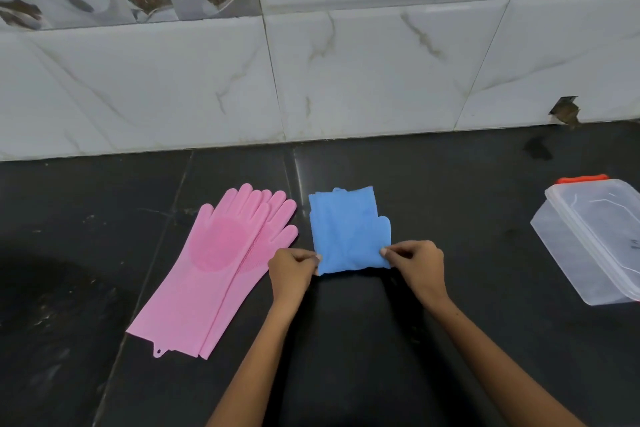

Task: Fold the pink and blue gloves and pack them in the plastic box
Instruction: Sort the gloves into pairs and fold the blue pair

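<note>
Pink gloves (221,263) flat and unfolded on dark surface (467,253), stacked, cuffs toward near edge, open room to their left. Just right: left hand (291,270) and right hand (415,265) pinch near corners of folded blue gloves (349,236). Clear gap, then lidded plastic box (588,243) at right frame edge, partly cut off.

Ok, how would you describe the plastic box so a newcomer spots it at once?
Start at the dark countertop below the marble tiled wall. At its far right edge lies the plastic box, right of both hands. It is the only clear, hard item, with an orange-red clip.
</note>
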Demonstrator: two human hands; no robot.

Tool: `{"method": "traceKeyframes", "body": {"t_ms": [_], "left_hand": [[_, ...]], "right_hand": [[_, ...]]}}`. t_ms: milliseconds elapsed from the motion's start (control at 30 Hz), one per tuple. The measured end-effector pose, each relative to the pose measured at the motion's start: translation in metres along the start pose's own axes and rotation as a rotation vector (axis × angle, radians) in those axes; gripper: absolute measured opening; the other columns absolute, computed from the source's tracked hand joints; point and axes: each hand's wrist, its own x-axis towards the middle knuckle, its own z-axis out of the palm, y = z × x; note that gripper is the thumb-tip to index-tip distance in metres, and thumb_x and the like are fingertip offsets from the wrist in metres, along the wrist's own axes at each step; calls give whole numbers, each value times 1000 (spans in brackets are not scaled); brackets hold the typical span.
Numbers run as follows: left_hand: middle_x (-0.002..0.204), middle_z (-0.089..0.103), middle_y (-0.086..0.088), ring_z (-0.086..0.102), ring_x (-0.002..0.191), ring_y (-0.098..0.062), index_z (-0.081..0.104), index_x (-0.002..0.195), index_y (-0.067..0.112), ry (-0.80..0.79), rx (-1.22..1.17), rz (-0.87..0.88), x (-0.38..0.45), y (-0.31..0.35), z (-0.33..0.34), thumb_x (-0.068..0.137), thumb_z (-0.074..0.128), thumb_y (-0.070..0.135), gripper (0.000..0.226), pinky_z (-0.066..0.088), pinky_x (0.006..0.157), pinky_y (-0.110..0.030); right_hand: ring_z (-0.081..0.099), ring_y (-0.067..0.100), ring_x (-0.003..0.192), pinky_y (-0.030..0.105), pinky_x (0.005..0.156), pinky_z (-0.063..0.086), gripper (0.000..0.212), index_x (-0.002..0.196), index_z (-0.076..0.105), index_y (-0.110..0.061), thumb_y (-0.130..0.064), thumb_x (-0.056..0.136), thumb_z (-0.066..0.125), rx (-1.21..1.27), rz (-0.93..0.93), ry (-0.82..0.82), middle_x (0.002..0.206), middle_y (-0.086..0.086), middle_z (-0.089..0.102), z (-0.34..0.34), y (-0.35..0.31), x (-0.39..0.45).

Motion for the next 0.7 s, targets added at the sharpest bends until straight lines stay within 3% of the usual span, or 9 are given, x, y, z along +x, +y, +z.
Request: {"method": "traceKeyframes", "body": {"t_ms": [133, 233, 300, 367, 467, 533, 700], "left_hand": [[58, 68, 3, 61, 55, -9, 70, 57, 18, 25, 60, 76, -20, -11, 3, 82, 70, 13, 26, 48, 65, -19], [62, 67, 11, 61, 61, -1, 75, 72, 16, 80, 82, 123, -29, -13, 7, 84, 67, 12, 15, 42, 59, -7], [68, 66, 18, 60, 65, 4, 76, 85, 15, 113, 80, 143, -35, -13, 10, 86, 66, 10, 12, 42, 60, -1], [80, 66, 15, 59, 72, 6, 74, 98, 11, 139, 93, 172, -40, -16, 14, 88, 63, 9, 15, 40, 65, 4], [94, 67, 7, 59, 81, 4, 72, 102, 11, 153, 83, 234, -49, -20, 18, 90, 58, 8, 19, 45, 72, -5], [89, 66, 10, 61, 81, 1, 72, 99, 15, 161, 44, 271, -55, -22, 20, 90, 61, 15, 14, 47, 73, -13], [76, 66, 9, 61, 72, -2, 73, 89, 16, 205, 10, 281, -55, -25, 17, 83, 71, 15, 5, 46, 64, -6]], "right_hand": [[66, 2, 73, 22, 73, 54, 10, 87, 76, -13, -20, 83, 69, -16, -26, 26, 80, -5, 73, -1, 6, -18], [57, 6, 59, 25, 59, 47, 22, 68, 69, -19, -27, 87, 63, -35, -76, 55, 63, -6, 64, 2, 10, -29], [61, 6, 68, 19, 66, 48, 10, 84, 74, -18, -27, 83, 69, -36, -104, 74, 76, -4, 69, 4, 11, -34], [63, 3, 75, 14, 72, 47, 24, 98, 73, -13, -25, 77, 75, -49, -97, 92, 88, -3, 71, 7, 15, -37], [61, -1, 75, 7, 71, 42, 21, 97, 73, -14, -23, 79, 74, -86, -76, 136, 91, -3, 73, 10, 16, -39], [61, 1, 75, 10, 70, 42, 15, 94, 72, -15, -21, 81, 72, -111, -87, 165, 89, -3, 72, 13, 15, -40], [58, 4, 71, 7, 62, 35, 4, 87, 69, -15, -18, 85, 66, -207, -122, 188, 85, -3, 69, 14, 7, -44]]}}
